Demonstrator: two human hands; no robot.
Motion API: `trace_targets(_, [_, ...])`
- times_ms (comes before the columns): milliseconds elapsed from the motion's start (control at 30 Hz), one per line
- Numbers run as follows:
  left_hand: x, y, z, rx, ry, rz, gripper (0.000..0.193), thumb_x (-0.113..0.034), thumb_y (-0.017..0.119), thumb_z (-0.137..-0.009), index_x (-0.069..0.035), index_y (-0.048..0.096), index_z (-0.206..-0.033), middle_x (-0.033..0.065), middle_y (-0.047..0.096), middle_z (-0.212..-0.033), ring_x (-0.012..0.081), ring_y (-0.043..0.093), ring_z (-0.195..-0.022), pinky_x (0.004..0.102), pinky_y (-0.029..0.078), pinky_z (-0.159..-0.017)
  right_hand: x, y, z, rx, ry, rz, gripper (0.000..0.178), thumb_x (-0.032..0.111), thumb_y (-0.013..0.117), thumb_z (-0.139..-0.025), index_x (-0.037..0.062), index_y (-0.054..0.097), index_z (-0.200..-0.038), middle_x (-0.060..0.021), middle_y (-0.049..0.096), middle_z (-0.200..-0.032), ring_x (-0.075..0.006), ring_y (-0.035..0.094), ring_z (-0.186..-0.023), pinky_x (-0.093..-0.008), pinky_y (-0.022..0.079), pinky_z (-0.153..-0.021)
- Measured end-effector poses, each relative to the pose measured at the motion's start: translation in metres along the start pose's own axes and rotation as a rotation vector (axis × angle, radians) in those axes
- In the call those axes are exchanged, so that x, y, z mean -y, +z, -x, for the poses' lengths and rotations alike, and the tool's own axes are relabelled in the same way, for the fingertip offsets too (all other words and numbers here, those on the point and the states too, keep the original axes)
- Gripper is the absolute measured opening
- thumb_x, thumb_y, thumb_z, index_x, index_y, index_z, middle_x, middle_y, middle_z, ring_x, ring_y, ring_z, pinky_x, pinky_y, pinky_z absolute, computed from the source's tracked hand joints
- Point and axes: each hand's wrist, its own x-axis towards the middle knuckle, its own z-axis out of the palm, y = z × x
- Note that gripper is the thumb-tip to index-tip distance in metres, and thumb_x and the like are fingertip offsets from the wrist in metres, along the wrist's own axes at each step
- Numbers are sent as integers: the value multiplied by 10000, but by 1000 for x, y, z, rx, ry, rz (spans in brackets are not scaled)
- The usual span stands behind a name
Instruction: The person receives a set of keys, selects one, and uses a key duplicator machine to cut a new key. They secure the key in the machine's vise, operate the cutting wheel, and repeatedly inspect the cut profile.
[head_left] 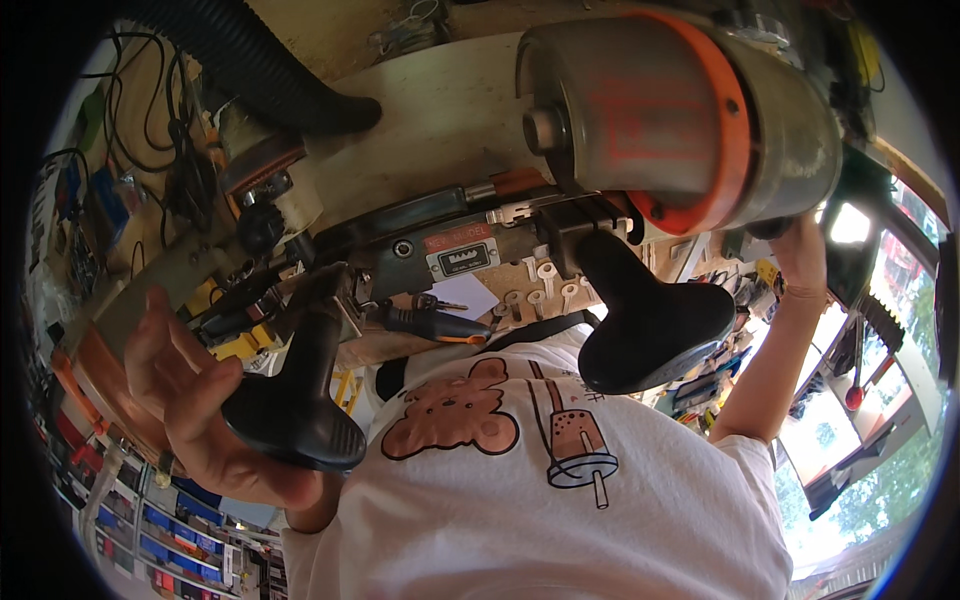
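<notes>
A bench machine that looks like a key cutter [400, 250] spans the middle of the head view. Two large black wing-shaped knobs stick out from it: a left knob [300, 425] and a right knob [655, 325]. My left hand [205, 420] is open beside the left knob, fingers spread and raised, gripping nothing that shows. At the far right, my right hand [800, 255] reaches up against the underside of the grey housing [795, 130]. Its fingers are hidden there. Next to that housing sits a cloudy clear guard [625, 110] with an orange rim.
Several keys [545, 292] lie on the bench beyond the knobs. A black ribbed hose [270, 70] and cables [165, 120] run at the upper left. Shelves of blue and red packs [180, 540] stand lower left. A bright window [825, 450] is on the right.
</notes>
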Motion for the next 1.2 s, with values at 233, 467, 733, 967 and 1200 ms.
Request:
trace_targets(233, [-6,3,-1,-18,-42,41,715,-675,372,-794,-4,510,-999,236,352,-1248,414,306,-1236,582,211,-1041,-14,-10,1,43,102,-42,500,415,446,-901,25,442,-1214,-103,586,-1079,-217,592,-971,-364,465,-861])
trace_targets(467, [-5,4,3,-111,-123,70,727,-728,491,-693,-71,550,-1000,225,352,-1239,432,327,-1211,608,229,-1008,-12,15,10,165,-136,-203,513,431,505,-868,26,479,-1182,-105,574,-1105,-223,578,-997,-376,470,-843])
trace_targets(733, [0,-3,5,-76,-100,47,731,-736,497,-676,-82,555,-996,221,347,-1243,439,321,-1213,631,214,-1001,-10,-4,-2,-59,76,54,528,419,554,-837,21,478,-1175,-110,568,-1107,-233,586,-963,-405,495,-794])
trace_targets(967, [-3,-3,8,-93,-126,48,744,-737,512,-663,-73,555,-995,213,349,-1245,439,332,-1207,625,211,-1006,-14,2,7,248,-192,-121,477,407,478,-881,11,512,-1144,-103,564,-1119,-189,555,-1022,-379,440,-884])
trace_targets(1200, [-5,-1,2,-57,-83,58,719,-666,431,-761,7,510,-1004,252,362,-1239,414,319,-1229,574,191,-1051,-10,-9,-5,-164,62,139,581,446,528,-846,4,443,-1212,-104,554,-1127,-210,528,-1071,-403,416,-920])
